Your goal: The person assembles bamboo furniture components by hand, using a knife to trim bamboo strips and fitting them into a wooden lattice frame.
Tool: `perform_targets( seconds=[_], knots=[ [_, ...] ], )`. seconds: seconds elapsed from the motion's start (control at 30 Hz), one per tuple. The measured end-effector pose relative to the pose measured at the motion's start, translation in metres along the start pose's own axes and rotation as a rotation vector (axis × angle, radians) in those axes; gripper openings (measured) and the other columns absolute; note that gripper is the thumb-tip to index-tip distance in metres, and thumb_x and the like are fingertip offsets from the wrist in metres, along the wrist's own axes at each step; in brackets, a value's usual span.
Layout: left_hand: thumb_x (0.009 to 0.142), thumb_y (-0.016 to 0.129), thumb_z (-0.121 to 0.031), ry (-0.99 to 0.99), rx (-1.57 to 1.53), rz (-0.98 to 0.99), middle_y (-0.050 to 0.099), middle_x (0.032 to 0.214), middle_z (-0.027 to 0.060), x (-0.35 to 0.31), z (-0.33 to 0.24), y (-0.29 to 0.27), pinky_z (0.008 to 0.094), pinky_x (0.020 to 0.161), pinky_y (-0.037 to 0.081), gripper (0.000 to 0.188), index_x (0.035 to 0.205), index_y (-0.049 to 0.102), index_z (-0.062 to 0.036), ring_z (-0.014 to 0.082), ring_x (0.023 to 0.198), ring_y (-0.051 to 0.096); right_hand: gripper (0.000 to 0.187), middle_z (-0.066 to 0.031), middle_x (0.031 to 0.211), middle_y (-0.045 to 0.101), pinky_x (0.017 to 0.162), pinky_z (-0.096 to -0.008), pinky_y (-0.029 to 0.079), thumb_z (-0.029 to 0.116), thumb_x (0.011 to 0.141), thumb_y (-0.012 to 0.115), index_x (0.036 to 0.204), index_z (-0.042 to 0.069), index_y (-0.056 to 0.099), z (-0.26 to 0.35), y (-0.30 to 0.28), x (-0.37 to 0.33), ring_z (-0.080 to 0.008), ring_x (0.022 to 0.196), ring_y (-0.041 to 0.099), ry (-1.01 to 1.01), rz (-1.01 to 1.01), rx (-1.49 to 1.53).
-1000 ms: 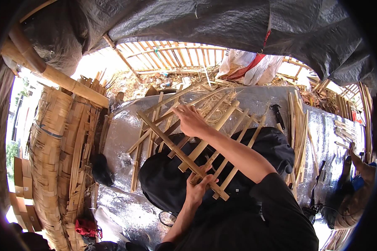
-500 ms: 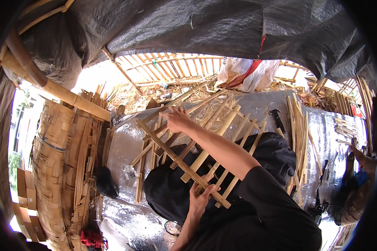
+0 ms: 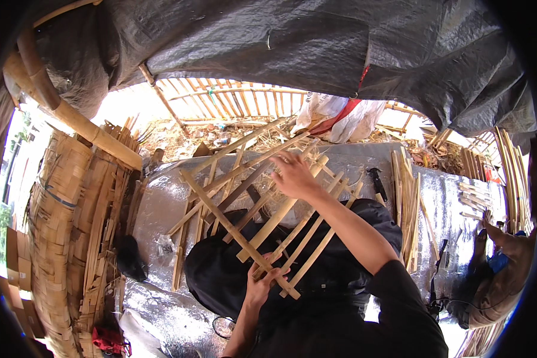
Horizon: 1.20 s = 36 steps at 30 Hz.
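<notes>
A bamboo lattice frame [image 3: 228, 222], made of slats crossing a long bar, lies tilted over my black-clothed lap. My left hand [image 3: 262, 284] is closed round the near end of that bar, where a slat crosses it. Above the far part of the lattice, my right hand [image 3: 295, 176] has its fingers apart and seems to hold nothing; whether it touches a slat I cannot tell. A thicker, pale slat [image 3: 283, 210] runs below my right wrist. Thin, curly bamboo shavings [image 3: 274, 200] show between the slats.
Bamboo strips [image 3: 404, 209] and a black-handled tool [image 3: 376, 184] lie to the right on the silvery sheet [image 3: 155, 238]. Rolled woven bamboo [image 3: 56, 238] stands at the left. Another person's foot [image 3: 489, 230] shows at the far right. A dark tarp [image 3: 268, 42] hangs overhead.
My right hand has moved right, from the lattice's far-left side to over its far slats, and its fingers have spread. My left hand keeps its grip. The whole view has shifted slightly.
</notes>
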<state>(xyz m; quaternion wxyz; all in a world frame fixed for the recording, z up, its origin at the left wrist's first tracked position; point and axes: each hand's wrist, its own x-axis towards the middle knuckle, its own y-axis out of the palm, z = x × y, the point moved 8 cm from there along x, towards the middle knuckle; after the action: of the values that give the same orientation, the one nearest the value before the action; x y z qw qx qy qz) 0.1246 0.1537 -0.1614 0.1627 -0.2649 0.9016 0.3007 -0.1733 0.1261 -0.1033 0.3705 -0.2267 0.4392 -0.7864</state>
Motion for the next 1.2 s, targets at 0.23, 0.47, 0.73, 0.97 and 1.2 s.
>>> perform_targets(
  seconds=[0.23, 0.47, 0.73, 0.97, 1.2],
  knots=[
    [0.09, 0.063, 0.005, 0.029, 0.014, 0.001, 0.058, 0.137, 0.0183, -0.006, 0.0, 0.007, 0.0448, 0.084, 0.063, 0.049, 0.135, 0.044, 0.0041, 0.0394, 0.101, 0.07, 0.044, -0.023, 0.137, 0.051, 0.107, -0.0608, 0.04, 0.035, 0.102, 0.047, 0.122, -0.002, 0.059, 0.008, 0.052, 0.071, -0.0462, 0.131, 0.046, 0.075, -0.055, -0.015],
    [0.091, 0.064, 0.003, -0.012, -0.007, -0.039, 0.057, 0.137, 0.0165, -0.006, 0.004, -0.003, 0.0444, 0.083, 0.063, 0.049, 0.136, 0.044, 0.0036, 0.0387, 0.102, 0.071, 0.034, -0.0179, 0.124, 0.055, 0.106, -0.0547, 0.046, 0.033, 0.095, 0.057, 0.108, 0.004, 0.068, 0.014, 0.08, 0.061, -0.0401, 0.122, 0.052, -0.009, -0.033, -0.056],
    [0.09, 0.064, 0.001, -0.022, -0.039, -0.05, 0.056, 0.139, 0.0169, -0.008, 0.016, -0.003, 0.0437, 0.08, 0.063, 0.053, 0.139, 0.043, 0.0052, 0.041, 0.102, 0.07, 0.036, -0.0184, 0.108, 0.067, 0.107, -0.0516, 0.044, 0.036, 0.099, 0.053, 0.098, 0.006, 0.074, 0.01, 0.088, 0.066, -0.0368, 0.11, 0.062, -0.031, -0.048, 0.021],
    [0.09, 0.062, 0.001, -0.029, -0.018, -0.051, 0.056, 0.14, 0.0162, -0.004, 0.012, -0.009, 0.0438, 0.082, 0.062, 0.053, 0.14, 0.044, 0.0059, 0.0406, 0.101, 0.07, 0.033, -0.0136, 0.096, 0.07, 0.098, -0.0487, 0.052, 0.04, 0.095, 0.063, 0.089, 0.009, 0.074, -0.001, 0.109, 0.069, -0.0356, 0.098, 0.068, -0.103, 0.014, 0.049],
    [0.089, 0.06, 0.002, -0.066, -0.032, -0.057, 0.056, 0.141, 0.015, -0.001, 0.012, -0.009, 0.0427, 0.082, 0.062, 0.054, 0.141, 0.044, 0.0053, 0.0402, 0.103, 0.07, 0.037, -0.0132, 0.098, 0.07, 0.088, -0.0481, 0.057, 0.038, 0.098, 0.059, 0.092, 0.004, 0.073, 0.0, 0.121, 0.077, -0.0353, 0.1, 0.068, -0.193, -0.01, -0.093]
  ],
)
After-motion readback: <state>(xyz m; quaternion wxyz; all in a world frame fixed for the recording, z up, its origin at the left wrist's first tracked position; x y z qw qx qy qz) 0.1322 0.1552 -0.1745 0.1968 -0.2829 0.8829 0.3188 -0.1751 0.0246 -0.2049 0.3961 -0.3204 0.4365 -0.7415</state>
